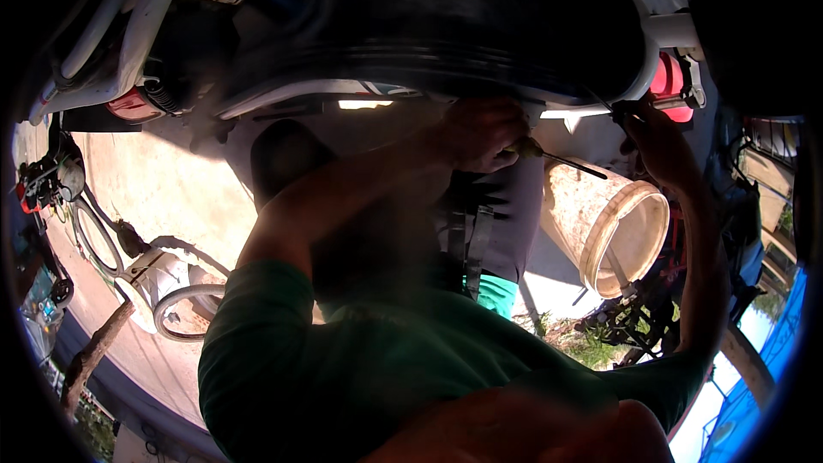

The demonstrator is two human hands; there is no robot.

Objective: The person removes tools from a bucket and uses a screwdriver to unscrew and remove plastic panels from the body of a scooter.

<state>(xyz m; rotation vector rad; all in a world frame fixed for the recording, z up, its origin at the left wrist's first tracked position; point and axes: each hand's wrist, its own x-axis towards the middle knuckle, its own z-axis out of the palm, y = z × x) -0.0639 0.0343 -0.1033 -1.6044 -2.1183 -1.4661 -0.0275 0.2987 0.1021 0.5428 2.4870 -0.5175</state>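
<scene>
A motorbike with a long black seat (429,26) stretches across the top of the view in front of me. My left hand (484,133) is closed round a screwdriver (576,166) just below the seat's near edge; its dark shaft points right, away from the bike. At the seat's right end, my right hand (658,144) is closed on a slim dark tool (606,106) whose thin tip reaches up and left to the seat's lower edge. Shade hides most of that tool, so its exact kind cannot be told.
A dirty white bucket (591,214) lies on its side below my right hand. Pale frame tubes (146,26) rise at the upper left. Red lamps (670,86) sit by the bike's right end. At left are another white bucket (159,279), a ring-shaped tube (176,313) and a wooden stick (94,356).
</scene>
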